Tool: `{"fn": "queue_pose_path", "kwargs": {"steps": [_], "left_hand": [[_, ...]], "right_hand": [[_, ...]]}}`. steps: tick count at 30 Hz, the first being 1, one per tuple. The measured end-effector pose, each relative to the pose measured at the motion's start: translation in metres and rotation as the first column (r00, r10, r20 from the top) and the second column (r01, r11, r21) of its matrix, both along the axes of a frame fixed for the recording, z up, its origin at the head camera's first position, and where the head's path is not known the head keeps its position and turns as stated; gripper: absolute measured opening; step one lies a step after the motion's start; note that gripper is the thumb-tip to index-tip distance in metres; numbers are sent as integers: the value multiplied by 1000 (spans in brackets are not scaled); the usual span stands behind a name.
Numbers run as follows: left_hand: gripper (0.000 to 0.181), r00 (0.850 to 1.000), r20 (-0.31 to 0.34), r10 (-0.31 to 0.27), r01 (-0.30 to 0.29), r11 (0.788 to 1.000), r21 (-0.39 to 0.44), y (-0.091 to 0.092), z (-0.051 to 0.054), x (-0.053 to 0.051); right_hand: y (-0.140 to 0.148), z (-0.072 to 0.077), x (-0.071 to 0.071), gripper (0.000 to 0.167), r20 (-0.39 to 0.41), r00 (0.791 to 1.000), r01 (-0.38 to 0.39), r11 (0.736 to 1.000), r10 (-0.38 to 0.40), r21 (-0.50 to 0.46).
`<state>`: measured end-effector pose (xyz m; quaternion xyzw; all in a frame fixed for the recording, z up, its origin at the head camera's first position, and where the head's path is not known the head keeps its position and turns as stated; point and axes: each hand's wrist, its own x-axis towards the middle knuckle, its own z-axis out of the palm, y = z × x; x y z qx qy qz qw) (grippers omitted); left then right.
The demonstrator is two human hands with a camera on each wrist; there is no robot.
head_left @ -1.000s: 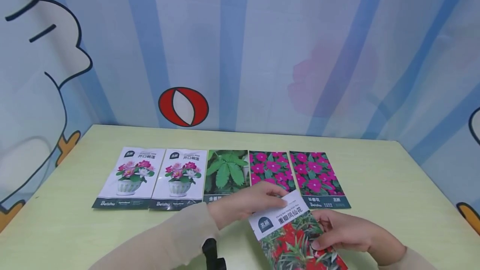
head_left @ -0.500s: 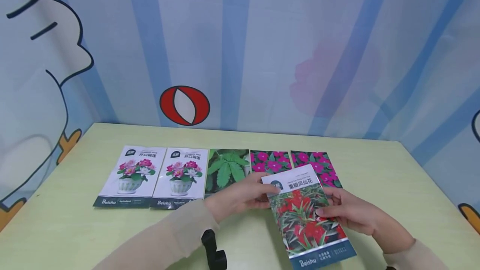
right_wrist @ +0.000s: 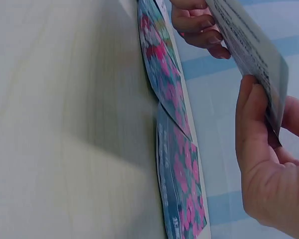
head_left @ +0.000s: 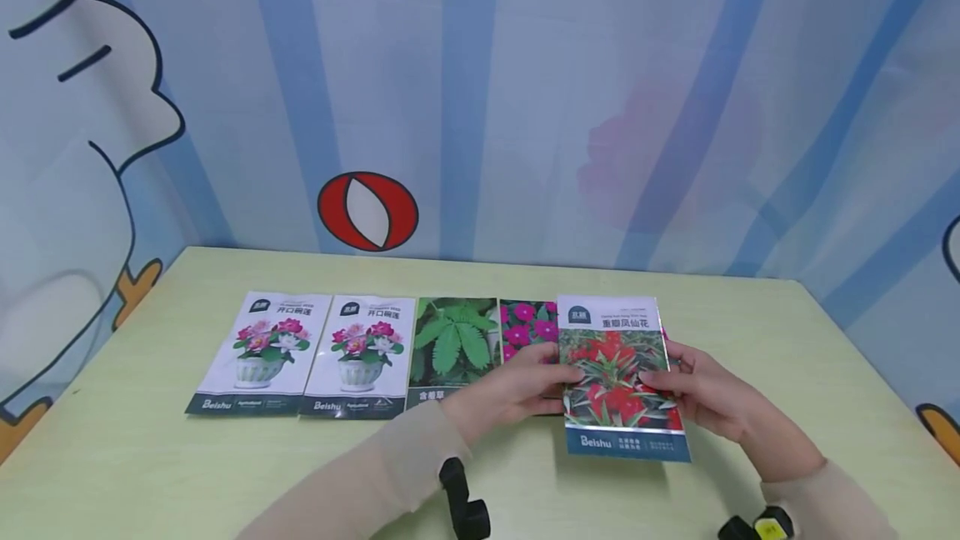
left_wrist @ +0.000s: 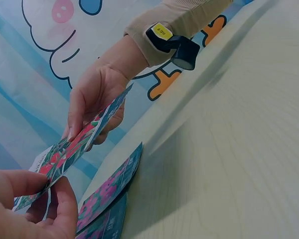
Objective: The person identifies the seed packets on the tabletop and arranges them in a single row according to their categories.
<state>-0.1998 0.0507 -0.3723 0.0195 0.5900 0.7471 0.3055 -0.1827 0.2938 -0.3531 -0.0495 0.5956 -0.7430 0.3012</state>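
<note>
Both hands hold one seed packet [head_left: 618, 382] printed with red flowers, raised above the table in the head view. My left hand [head_left: 525, 382] pinches its left edge, thumb on the front. At the right edge, my right hand [head_left: 712, 394] pinches it the same way. The right wrist view shows the packet's printed back [right_wrist: 254, 55], tilted over the table. Behind it lie packets with pink flowers; one [head_left: 525, 323] shows partly in the head view, and the other is almost wholly hidden there but visible [right_wrist: 182, 174] in the right wrist view.
Left of these, a green-leaf packet [head_left: 453, 340] and two white packets with potted flowers, one in the middle [head_left: 363, 357] and one at the far left [head_left: 258, 357], lie in a row on the pale wooden table [head_left: 187, 473]. A patterned cloth backdrop [head_left: 517, 107] stands behind.
The red-flower packet has moved up and away from me, and turned from slanted to nearly straight. Both hands moved with it; it now covers most of the rightmost pink-flower packet.
</note>
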Motion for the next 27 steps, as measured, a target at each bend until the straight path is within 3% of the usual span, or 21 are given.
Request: {"fn": "queue_pose_path", "kwargs": {"steps": [5,13,19,27], "left_hand": [[24,1000,-15,24,-25,999,-28,9,-2,-6],[26,997,-12,78,-78,996,-52,21,12,-12],[31,993,16,115,-116,993,22,31,17,-16],[30,985,36,168,-171,977,129,47,17,-19]], "right_hand": [[7,3,-8,32,-37,999,32,996,-29,79],[28,13,-21,23,-100,993,85,974,-65,210],[40,17,-30,35,-165,979,169,925,-118,340],[58,14,-39,55,-224,966,214,888,-130,407]]}}
